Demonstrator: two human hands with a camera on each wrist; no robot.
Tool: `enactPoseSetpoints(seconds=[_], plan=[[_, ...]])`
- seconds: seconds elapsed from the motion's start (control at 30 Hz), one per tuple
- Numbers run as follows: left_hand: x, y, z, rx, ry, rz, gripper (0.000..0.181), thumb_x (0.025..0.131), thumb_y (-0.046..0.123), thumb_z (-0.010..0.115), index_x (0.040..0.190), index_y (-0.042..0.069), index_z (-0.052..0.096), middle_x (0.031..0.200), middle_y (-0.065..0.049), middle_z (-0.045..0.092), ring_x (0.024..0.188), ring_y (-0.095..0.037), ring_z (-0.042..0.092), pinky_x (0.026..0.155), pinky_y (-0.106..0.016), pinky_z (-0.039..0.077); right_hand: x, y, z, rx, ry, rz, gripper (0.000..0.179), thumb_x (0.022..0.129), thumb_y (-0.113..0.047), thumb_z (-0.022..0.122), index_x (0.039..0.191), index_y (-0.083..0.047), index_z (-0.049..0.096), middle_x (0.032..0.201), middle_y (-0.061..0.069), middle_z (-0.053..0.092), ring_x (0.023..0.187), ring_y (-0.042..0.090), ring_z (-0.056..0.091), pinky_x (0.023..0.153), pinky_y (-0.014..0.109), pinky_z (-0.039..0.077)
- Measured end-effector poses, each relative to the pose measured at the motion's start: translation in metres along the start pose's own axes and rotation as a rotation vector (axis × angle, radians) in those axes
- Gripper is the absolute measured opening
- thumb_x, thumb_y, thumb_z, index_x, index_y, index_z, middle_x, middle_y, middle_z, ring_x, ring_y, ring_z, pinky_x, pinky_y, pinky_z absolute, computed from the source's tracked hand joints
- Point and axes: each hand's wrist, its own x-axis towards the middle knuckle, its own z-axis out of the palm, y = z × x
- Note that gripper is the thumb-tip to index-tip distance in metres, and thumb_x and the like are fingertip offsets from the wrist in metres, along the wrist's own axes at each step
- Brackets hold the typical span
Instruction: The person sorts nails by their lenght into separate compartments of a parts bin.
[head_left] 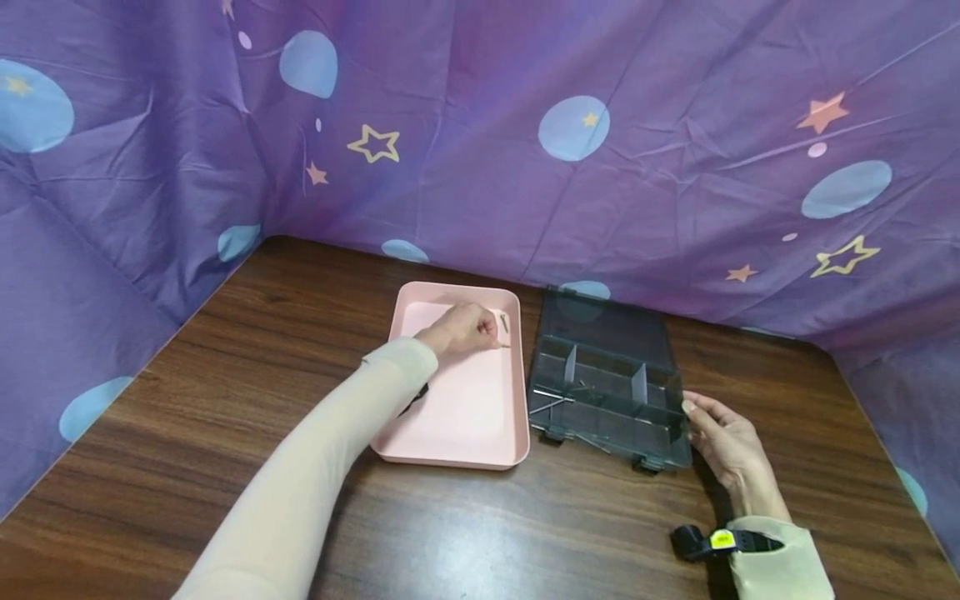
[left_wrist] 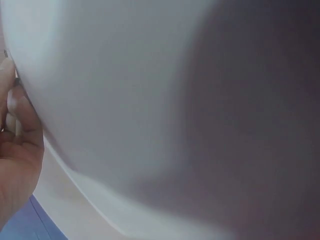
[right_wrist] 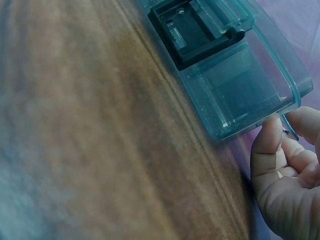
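My left hand (head_left: 467,327) is inside the pink tray (head_left: 465,461), at its far right part, with the fingers bent and the fingertips close to the tray floor. A small brownish piece (head_left: 504,346) shows right at those fingertips; I cannot tell whether they pinch it. Just beyond lies a small thin dark piece (head_left: 504,322). My right hand (head_left: 726,442) holds the right end of the clear dark-tinted compartment box (head_left: 607,358). In the right wrist view its thumb (right_wrist: 267,135) presses the box's end wall, with the index finger at the rim.
The box's lid (head_left: 607,325) lies folded back toward the curtain (head_left: 480,167). Thin metal pieces (head_left: 551,405) lie in the box's left compartments, and upright dividers (head_left: 639,383) part it. Black latches (head_left: 648,463) face the front. Everything stands on a brown wooden table (head_left: 465,533).
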Motion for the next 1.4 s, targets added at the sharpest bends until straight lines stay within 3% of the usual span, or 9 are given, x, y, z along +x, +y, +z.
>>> enactPoseSetpoints(seconds=[0.2, 0.37, 0.63, 0.9, 1.0, 1.13, 1.4], plan=[[-0.001, -0.003, 0.001, -0.034, 0.025, 0.012, 0.011, 0.081, 0.018, 0.072, 0.079, 0.007, 0.071, 0.072, 0.002, 0.065, 0.067, -0.007, 0.048, 0.067, -0.019, 0.042, -0.002, 0.002, 0.000, -0.006, 0.010, 0.005, 0.022, 0.092, -0.005, 0.057, 0.089, -0.022, 0.072, 0.084, -0.012, 0.067, 0.069, 0.000, 0.057, 0.059, 0.016, 0.045], [-0.003, -0.003, -0.002, -0.117, 0.022, -0.006, 0.011, 0.083, 0.017, 0.070, 0.081, 0.006, 0.071, 0.075, 0.000, 0.065, 0.070, -0.008, 0.050, 0.069, -0.019, 0.044, -0.002, 0.001, -0.001, -0.006, 0.015, 0.004, 0.024, 0.092, -0.004, 0.056, 0.089, -0.022, 0.072, 0.083, -0.012, 0.068, 0.069, 0.001, 0.057, 0.059, 0.017, 0.045], [-0.001, 0.003, -0.007, -0.226, 0.119, 0.039, 0.012, 0.086, 0.011, 0.065, 0.081, 0.001, 0.069, 0.082, -0.007, 0.070, 0.075, -0.010, 0.056, 0.072, -0.019, 0.047, -0.002, 0.000, -0.003, 0.015, 0.020, 0.000, 0.026, 0.092, -0.002, 0.055, 0.089, -0.021, 0.072, 0.081, -0.011, 0.067, 0.067, 0.002, 0.056, 0.057, 0.017, 0.045], [0.005, 0.033, -0.002, -0.213, 0.192, 0.168, 0.015, 0.081, 0.019, 0.073, 0.076, 0.005, 0.070, 0.075, -0.002, 0.066, 0.069, -0.004, 0.052, 0.069, -0.015, 0.043, -0.001, 0.003, -0.004, 0.024, 0.000, -0.014, 0.027, 0.093, -0.001, 0.053, 0.089, -0.020, 0.072, 0.083, -0.011, 0.067, 0.068, 0.001, 0.056, 0.057, 0.016, 0.045], [0.009, 0.046, 0.003, -0.198, 0.177, 0.204, 0.014, 0.082, 0.021, 0.073, 0.078, 0.007, 0.071, 0.077, -0.001, 0.068, 0.069, -0.002, 0.053, 0.069, -0.013, 0.043, -0.001, 0.003, -0.004, 0.012, 0.006, -0.007, 0.027, 0.093, -0.002, 0.054, 0.089, -0.022, 0.072, 0.084, -0.012, 0.067, 0.068, 0.000, 0.056, 0.058, 0.016, 0.045], [0.012, 0.063, 0.009, -0.176, 0.138, 0.206, 0.015, 0.082, 0.026, 0.072, 0.081, 0.011, 0.072, 0.077, 0.001, 0.070, 0.065, 0.000, 0.049, 0.065, -0.012, 0.042, 0.000, 0.001, -0.004, -0.018, 0.023, 0.009, 0.025, 0.093, -0.005, 0.056, 0.089, -0.024, 0.071, 0.083, -0.014, 0.066, 0.068, -0.001, 0.055, 0.058, 0.016, 0.045], [0.018, 0.093, 0.022, -0.140, 0.114, 0.206, 0.015, 0.082, 0.032, 0.072, 0.082, 0.017, 0.073, 0.078, 0.007, 0.071, 0.069, 0.001, 0.056, 0.069, -0.012, 0.043, 0.000, 0.000, -0.001, -0.024, 0.024, 0.013, 0.024, 0.093, -0.006, 0.056, 0.088, -0.024, 0.071, 0.083, -0.014, 0.066, 0.071, 0.000, 0.056, 0.060, 0.017, 0.045]])
